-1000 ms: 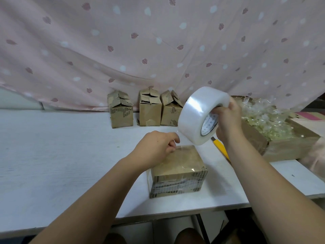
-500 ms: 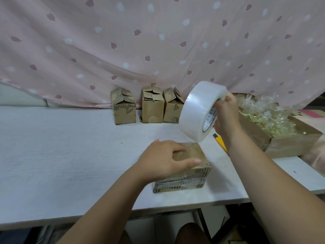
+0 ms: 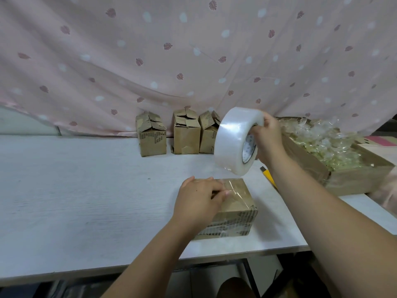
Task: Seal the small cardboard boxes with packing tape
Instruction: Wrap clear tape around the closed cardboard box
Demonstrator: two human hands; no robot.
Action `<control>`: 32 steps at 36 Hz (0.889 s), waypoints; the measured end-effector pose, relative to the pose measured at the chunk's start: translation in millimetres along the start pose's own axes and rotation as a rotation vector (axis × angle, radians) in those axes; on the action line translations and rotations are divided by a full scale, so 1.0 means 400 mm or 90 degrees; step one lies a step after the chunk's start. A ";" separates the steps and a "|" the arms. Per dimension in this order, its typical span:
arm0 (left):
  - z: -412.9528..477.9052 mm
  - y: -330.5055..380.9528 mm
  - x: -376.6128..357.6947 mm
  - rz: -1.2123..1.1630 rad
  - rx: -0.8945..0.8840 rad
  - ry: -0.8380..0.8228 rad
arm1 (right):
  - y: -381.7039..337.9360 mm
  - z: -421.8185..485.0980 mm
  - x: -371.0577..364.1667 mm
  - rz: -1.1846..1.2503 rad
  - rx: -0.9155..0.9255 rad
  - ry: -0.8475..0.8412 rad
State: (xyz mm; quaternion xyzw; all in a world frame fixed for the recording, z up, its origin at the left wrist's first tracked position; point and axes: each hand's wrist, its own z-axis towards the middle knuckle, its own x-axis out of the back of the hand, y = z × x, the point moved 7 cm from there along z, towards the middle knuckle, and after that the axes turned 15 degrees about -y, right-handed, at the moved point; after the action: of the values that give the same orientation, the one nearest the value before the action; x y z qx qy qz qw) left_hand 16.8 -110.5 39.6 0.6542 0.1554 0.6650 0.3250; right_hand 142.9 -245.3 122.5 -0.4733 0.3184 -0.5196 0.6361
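Left hand (image 3: 199, 198), fingers curled, pins the clear tape strip (image 3: 235, 190) onto the small brown cardboard box (image 3: 233, 224); right hand (image 3: 268, 138) clamps the translucent white tape roll (image 3: 234, 140); keep the strip taut, centred.

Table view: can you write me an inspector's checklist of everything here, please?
Surface: white table, the small box near its front edge.
Job's things: small box with clear tape across its top; tape roll held above it; three back boxes, flaps loose.
Clutter: yellow cutter beside the right forearm; big box of clear-wrapped pieces, far right.
Grips: left hand on the small box, fingertips at the tape, pinch or press unclear; right hand grips the tape roll.
Cables: nothing seen.
Surroundings: pink leaf-print curtain behind.
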 end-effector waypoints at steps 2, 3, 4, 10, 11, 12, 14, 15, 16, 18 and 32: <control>0.000 0.001 0.002 0.007 -0.002 -0.009 | 0.030 0.007 0.000 -0.013 -0.023 -0.023; 0.000 0.002 0.005 0.010 -0.001 -0.015 | 0.047 0.011 0.000 -0.016 -0.033 -0.035; -0.001 0.002 0.008 0.013 0.000 -0.020 | 0.066 0.013 0.002 -0.017 -0.045 -0.043; 0.004 -0.012 0.009 0.033 0.004 -0.055 | 0.160 0.027 0.002 0.025 -0.100 -0.068; 0.003 -0.015 0.009 0.026 0.016 -0.051 | 0.163 0.028 0.001 0.025 -0.097 -0.071; 0.000 -0.015 0.012 0.016 0.023 -0.039 | 0.167 0.030 0.000 0.021 -0.095 -0.076; -0.003 -0.018 0.016 0.009 0.027 -0.014 | 0.169 0.032 0.001 0.012 -0.094 -0.086; -0.003 -0.018 0.018 0.016 0.021 -0.001 | 0.173 0.033 0.003 0.006 -0.095 -0.088; -0.004 -0.015 0.022 0.021 0.009 0.012 | 0.174 0.034 0.005 -0.003 -0.093 -0.092; -0.003 -0.012 0.022 0.025 -0.008 0.010 | 0.179 0.035 0.002 -0.021 -0.091 -0.104; -0.002 -0.015 0.019 0.013 -0.030 0.002 | 0.110 0.076 -0.022 0.057 0.005 -0.107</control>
State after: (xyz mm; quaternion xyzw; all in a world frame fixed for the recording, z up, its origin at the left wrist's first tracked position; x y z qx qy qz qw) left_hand 18.0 -101.0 41.5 0.6472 0.1334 0.6728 0.3329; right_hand 183.9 -228.1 91.2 -0.4980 0.2826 -0.4501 0.6852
